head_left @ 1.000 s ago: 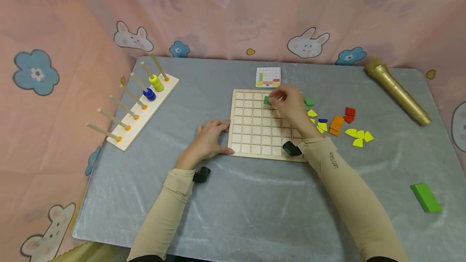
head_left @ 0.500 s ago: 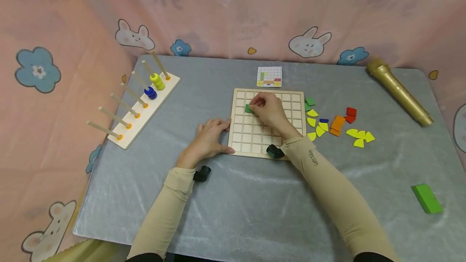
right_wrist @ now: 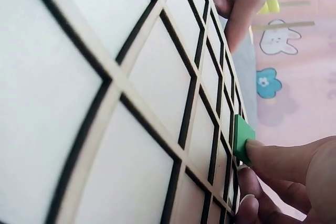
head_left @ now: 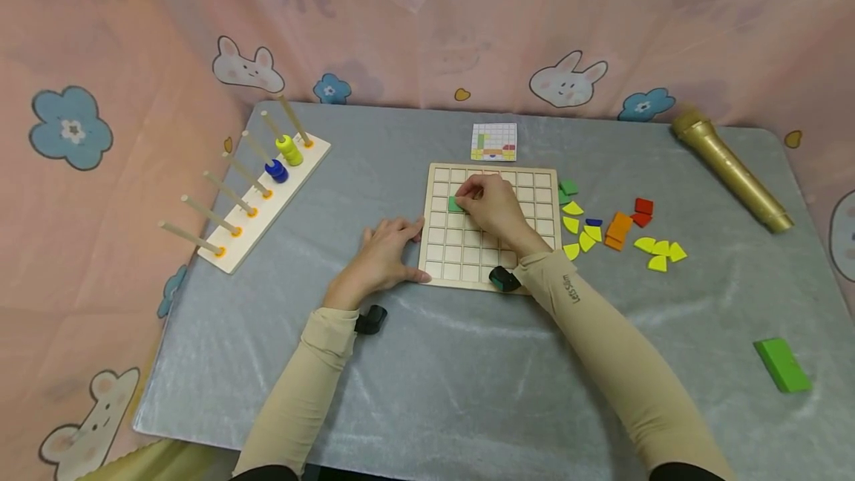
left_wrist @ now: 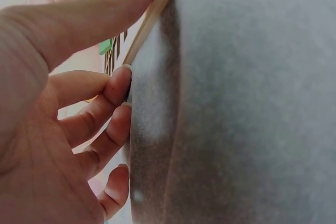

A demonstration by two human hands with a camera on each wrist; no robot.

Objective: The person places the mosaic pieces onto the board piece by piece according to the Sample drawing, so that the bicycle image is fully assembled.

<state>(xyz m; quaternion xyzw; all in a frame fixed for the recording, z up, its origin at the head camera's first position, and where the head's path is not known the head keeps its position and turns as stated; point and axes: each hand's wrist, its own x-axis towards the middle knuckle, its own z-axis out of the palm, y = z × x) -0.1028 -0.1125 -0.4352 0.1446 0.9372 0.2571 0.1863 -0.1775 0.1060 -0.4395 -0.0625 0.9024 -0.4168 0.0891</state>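
Observation:
A wooden grid board (head_left: 444,252) with square cells lies on the table. My right hand (head_left: 497,208) is over its upper middle and pinches a green square tile (head_left: 455,204) between thumb and fingers. In the right wrist view the tile (right_wrist: 243,138) stands tilted at the grid, my thumb against its face. My left hand (head_left: 384,258) rests at the board's left side. Its thumb touches the near left corner and its fingertips meet the left edge, as the left wrist view shows along the board's rim (left_wrist: 143,31).
Right of the board lie green tiles (head_left: 568,187), yellow quarter-round pieces (head_left: 571,225), a blue piece (head_left: 593,222), orange pieces (head_left: 618,227) and red pieces (head_left: 643,206). A pattern card (head_left: 493,142), a peg stand (head_left: 240,225), a gold microphone (head_left: 731,169) and a green block (head_left: 783,364) surround them.
My right hand has carried the green tile leftward and slightly nearer across the board, then lowered it a little into a tilted-flat pose. The left hand has stayed in place.

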